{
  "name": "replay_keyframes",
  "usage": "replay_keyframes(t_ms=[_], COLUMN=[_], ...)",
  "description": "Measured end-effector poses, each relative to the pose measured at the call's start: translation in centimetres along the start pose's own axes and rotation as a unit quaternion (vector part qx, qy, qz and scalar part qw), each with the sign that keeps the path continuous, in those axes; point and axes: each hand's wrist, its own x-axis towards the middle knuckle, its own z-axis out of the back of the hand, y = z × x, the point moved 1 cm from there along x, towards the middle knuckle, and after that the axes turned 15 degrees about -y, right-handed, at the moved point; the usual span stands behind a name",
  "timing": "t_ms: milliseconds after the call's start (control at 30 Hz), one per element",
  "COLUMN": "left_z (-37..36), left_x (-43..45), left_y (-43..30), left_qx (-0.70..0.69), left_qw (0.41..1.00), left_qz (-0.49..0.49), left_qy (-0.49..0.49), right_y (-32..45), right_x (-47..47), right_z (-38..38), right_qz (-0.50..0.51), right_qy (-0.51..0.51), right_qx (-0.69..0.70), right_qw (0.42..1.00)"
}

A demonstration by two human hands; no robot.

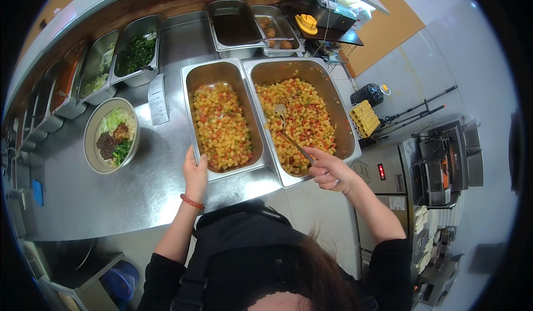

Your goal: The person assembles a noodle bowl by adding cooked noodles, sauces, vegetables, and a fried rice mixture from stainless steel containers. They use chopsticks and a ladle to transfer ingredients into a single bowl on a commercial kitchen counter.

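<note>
Two deep stainless-steel food pans stand side by side in front of me, a narrower left pan (255, 144) and a wider right pan (339, 98). Each holds diced yellow food mixed with red and green bits. My left hand (195, 171) grips the near left corner of the narrower pan, thumb at the rim. In my right hand (331, 170) is the handle of a metal spoon (297, 146), slanting into the wider pan. The spoon's head rests among the diced pieces (308, 107), partly hidden.
A bowl (135, 144) of noodles with toppings and a paper slip (157, 101) lie left on the steel counter (154, 190). Behind are pans of greens (139, 53), dark liquid (233, 26) and brown eggs (286, 44). A dark bottle (368, 94) and yellow egg trays (364, 118) stand right.
</note>
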Motion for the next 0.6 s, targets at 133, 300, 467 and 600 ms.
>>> replay_keyframes(t_ms=[133, 300, 467, 600], left_z=[0.1, 0.0, 0.1, 0.3], left_x=[0.1, 0.0, 0.4, 0.6], left_y=[0.1, 0.3, 0.7, 1.6], left_qx=[0.009, -0.006, -0.007, 0.012], left_qw=[1.000, 1.000, 1.000, 1.000], left_qz=[-0.015, -0.002, -0.006, -0.025], left_qy=[-0.005, -0.021, -0.008, -0.014], right_y=[-1.9, -2.9, -1.4, 0.0], right_x=[0.9, 0.4, -2.1, -4.1], right_z=[1.9, 2.6, 2.1, 1.3], right_qz=[-0.032, -0.013, 0.047, 0.074], right_qy=[0.128, 0.178, 0.220, 0.236], right_qx=[0.262, 0.362, 0.365, 0.331], right_qw=[0.956, 0.915, 0.904, 0.911])
